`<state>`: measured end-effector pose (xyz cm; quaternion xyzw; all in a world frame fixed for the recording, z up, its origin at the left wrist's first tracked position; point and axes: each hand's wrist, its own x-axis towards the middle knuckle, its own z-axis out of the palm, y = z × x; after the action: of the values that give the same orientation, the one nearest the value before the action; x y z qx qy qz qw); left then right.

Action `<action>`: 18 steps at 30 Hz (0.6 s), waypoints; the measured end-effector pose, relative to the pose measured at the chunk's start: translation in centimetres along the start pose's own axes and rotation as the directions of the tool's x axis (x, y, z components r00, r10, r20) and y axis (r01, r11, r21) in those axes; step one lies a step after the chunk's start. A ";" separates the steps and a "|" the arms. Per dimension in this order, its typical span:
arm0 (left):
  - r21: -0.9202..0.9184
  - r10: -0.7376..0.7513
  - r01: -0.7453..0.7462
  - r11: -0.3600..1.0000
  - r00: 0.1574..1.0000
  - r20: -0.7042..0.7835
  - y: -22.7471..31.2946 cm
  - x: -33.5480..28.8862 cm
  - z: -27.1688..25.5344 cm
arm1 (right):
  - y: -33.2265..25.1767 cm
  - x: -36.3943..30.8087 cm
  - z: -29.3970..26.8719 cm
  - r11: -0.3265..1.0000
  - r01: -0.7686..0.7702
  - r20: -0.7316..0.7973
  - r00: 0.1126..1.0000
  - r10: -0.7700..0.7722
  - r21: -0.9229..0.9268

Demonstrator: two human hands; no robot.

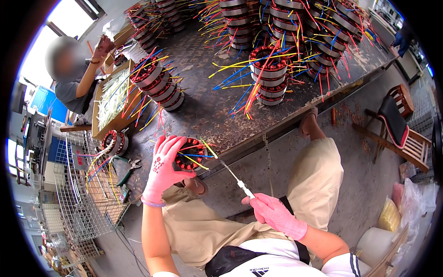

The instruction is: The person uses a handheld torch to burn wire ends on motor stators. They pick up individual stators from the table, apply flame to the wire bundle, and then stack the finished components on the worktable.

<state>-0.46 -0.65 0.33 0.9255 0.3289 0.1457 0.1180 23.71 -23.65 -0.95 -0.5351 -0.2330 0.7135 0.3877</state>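
A wound motor stator (198,152) with red coils and yellow, blue and red leads stands at the table's near edge. My left hand (167,161), in a pink glove, grips its left side with the fingers over the rim. In a pink glove too, my right hand (278,214) is closed around the white handle of a thin, rod-like tool (234,176). The tool slants up to the left, its tip by a yellow-green lead beside the stator. Whether the tip touches that lead, I cannot tell.
Green-handled pliers (127,171) and another stator (114,142) lie left of my left hand. Stacked stators (270,78) stand further back, leads sticking out. A carton (99,121) holds white strips. Across the table's left end a person (76,83) works. A wooden chair (401,131) is at right.
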 end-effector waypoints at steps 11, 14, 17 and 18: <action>0.020 0.005 -0.005 1.000 1.000 -0.004 -0.2 -0.1 0.2 | -0.3 -0.2 0.0 1.000 0.000 -0.002 1.000 0.000 0.004; 0.014 0.003 -0.003 1.000 1.000 -0.003 -0.1 -0.1 0.2 | 0.2 0.0 -0.1 1.000 -0.007 -0.004 1.000 0.007 0.004; 0.016 0.004 -0.004 1.000 1.000 0.002 -0.1 -0.1 0.1 | 0.2 0.0 -0.1 1.000 -0.010 -0.005 1.000 0.010 -0.013; 0.016 0.004 -0.004 1.000 1.000 0.000 -0.2 -0.1 0.1 | 0.1 0.0 0.0 1.000 -0.009 -0.005 1.000 0.009 -0.019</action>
<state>-0.61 -0.60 0.12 0.9270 0.3283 0.1435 0.1105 23.71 -23.69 -1.04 -0.5418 -0.2365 0.7115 0.3799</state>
